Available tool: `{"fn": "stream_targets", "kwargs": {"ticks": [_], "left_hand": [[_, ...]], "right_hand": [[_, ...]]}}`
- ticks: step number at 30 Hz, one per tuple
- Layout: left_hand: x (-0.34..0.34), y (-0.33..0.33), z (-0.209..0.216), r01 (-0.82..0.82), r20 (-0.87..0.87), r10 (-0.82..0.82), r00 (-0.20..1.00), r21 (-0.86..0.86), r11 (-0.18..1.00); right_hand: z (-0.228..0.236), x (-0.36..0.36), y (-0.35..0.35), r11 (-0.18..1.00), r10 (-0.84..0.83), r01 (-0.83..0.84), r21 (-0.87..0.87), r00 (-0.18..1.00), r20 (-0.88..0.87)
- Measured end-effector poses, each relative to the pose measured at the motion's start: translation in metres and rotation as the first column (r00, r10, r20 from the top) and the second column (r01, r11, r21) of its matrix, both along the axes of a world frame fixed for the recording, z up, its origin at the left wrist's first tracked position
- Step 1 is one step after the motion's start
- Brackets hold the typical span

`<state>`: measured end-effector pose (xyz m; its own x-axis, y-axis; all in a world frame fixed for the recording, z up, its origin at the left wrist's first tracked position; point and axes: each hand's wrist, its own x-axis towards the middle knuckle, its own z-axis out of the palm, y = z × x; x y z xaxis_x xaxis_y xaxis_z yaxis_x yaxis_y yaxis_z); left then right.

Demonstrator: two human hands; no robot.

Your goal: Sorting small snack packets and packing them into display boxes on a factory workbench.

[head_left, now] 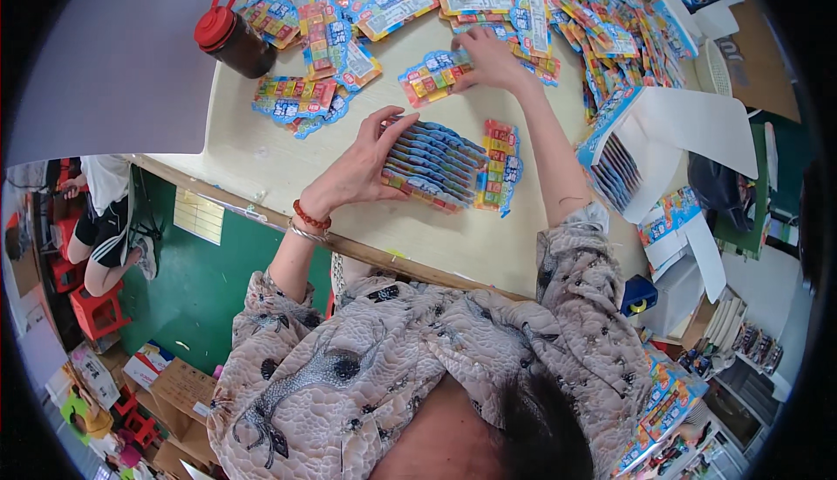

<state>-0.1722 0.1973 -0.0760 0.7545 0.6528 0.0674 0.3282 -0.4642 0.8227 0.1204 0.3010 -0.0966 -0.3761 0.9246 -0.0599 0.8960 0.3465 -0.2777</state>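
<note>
A row of flat, colourful blister packs (432, 166), overlapping one another, is gripped along its left side by my left hand (357, 159), its thumb and fingers curved around them. Each pack has a blue wavy edge and a strip of small coloured pieces. Farther off, the bent fingers of my right hand (493, 60) close on the right end of a single blister pack (429, 79). Just right of the gathered packs, another loose pack (500, 166) lies upright on the table (314, 166).
Many more packs (397, 9) are heaped along the far side. A dark bottle with a red lid (234, 40) stands at the left. An open white box (658, 153) holding a row of packs lies at the right. Another person (109, 218) sits beyond the left edge.
</note>
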Motion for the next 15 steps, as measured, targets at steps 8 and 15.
{"fn": "stream_targets", "kwargs": {"ticks": [8, 15], "left_hand": [[-0.004, -0.003, -0.005, -0.013, 0.091, 0.011, 0.996, 0.031, 0.999], [-0.011, -0.003, -0.044, -0.085, 0.234, 0.133, 0.963, -0.207, 0.975]], "right_hand": [[0.025, -0.006, -0.060, 0.954, -0.176, 0.054, -0.294, 0.896, -0.407], [0.010, -0.029, -0.164, 0.838, -0.534, 0.120, -0.533, 0.386, -0.752]]}}
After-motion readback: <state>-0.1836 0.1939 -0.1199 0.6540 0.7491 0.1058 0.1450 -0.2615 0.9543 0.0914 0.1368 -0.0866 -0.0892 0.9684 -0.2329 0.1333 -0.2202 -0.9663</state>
